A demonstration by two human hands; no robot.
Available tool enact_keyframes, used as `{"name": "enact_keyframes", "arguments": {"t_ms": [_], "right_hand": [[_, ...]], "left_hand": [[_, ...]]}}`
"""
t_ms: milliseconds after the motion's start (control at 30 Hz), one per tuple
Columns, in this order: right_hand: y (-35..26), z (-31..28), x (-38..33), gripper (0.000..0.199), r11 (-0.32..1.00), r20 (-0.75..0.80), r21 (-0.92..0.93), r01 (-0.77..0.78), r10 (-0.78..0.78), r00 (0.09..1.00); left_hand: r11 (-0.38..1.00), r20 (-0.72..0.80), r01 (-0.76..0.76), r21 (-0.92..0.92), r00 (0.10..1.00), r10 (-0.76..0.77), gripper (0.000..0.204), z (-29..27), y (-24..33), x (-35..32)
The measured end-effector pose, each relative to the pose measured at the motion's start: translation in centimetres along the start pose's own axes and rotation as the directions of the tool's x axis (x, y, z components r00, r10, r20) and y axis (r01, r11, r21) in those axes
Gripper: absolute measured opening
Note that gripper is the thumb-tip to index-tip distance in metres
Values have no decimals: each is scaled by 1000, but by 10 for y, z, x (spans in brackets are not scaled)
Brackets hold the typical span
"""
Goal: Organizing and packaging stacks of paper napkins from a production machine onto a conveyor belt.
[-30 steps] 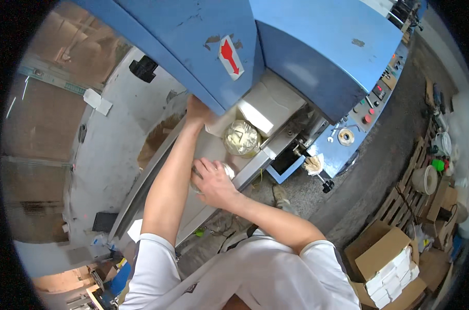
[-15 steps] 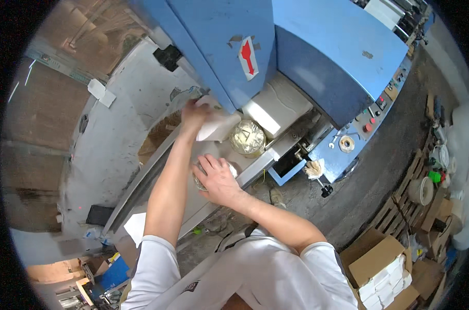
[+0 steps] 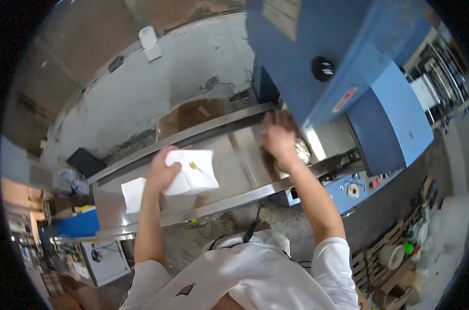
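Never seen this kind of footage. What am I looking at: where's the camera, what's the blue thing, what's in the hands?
The view comes from a fisheye camera worn on a person's head, looking down, so straight edges bow near the rim. The two bare forearms rising from the lower edge are that person's own. The left hand holds a white sheet with a small yellow mark, over a long metal table. A second white sheet lies flat on that table further to the left. The right hand reaches to the mouth of a big blue machine, beside a pale round object that is too blurred to identify. Cardboard boxes and pallets sit on the floor at lower right.
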State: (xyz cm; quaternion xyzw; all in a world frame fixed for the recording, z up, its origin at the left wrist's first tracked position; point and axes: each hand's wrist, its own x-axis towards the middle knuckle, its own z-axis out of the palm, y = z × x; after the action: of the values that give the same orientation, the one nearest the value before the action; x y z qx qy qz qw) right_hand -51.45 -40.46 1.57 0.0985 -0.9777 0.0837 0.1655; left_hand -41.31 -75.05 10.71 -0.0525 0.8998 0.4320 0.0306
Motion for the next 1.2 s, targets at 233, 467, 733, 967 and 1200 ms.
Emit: {"name": "enact_keyframes", "arguments": {"t_ms": [233, 467, 733, 967, 1200], "right_hand": [[-29, -5, -15, 61, 968, -175, 217, 126, -88, 981], [-122, -5, -97, 67, -22, 704, 709, -705, -34, 710], [-154, -13, -69, 85, -3, 758, 638, -770, -174, 628], [-154, -65, -14, 87, 105, 751, 645, -757, -271, 602], [-146, -67, -12, 80, 144, 766, 636, -758, -234, 599]], "left_hand": [[983, 34, 178, 40, 983, -180, 84, 41, -26, -40], [806, -12, 209, -553, 966, -258, 99, 59, -75, -57], [872, 213, 209, -443, 969, -125, 94, 64, -84, -26], [816, 443, 267, -512, 896, -15, 87, 1, -27, 8], [825, 513, 378, -420, 849, -127, 84, 3, -1, 3]]}}
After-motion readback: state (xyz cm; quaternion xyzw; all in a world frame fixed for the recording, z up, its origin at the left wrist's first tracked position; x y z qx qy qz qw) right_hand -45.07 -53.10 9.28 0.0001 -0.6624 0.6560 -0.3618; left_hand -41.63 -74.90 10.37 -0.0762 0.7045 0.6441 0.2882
